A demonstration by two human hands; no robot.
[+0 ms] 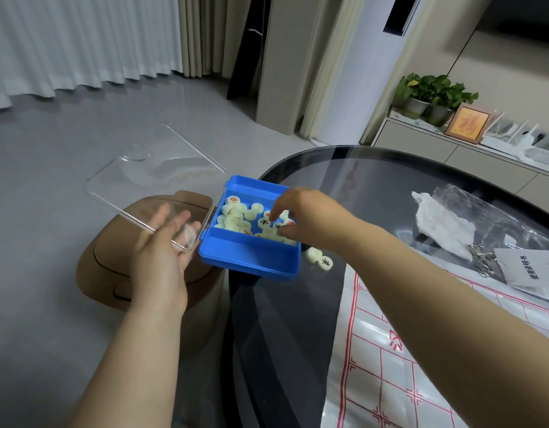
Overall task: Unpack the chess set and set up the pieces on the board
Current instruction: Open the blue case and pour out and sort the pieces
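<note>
At the near-left rim of the round dark glass worktop (282,319), a blue plastic box (251,257) sits tilted, partly overhanging the edge. Its clear lid (137,174) is swung open to the left, out over the floor. The left hand (162,257) is under that lid with fingers straight and spread, their tips seen through the plastic. The right hand (301,217) reaches into the box from the right, fingers curled down among the pale round Chinese chess pieces (233,211), which lie in a loose heap marked with red and black characters. Whether it actually pinches a piece cannot be told. Two loose pieces (319,257) lie on the glass just beside the box's right corner. The board (390,350), a glossy sheet printed with red grid lines, is spread on the worktop at lower right, partly under the right forearm. Farther back on the glass are a clear plastic bag (470,205), a crumpled white tissue (443,223), a printed leaflet (526,267) and some metal rings (483,261). A brown lidded bin (112,257) stands on the floor below the left hand.
</note>
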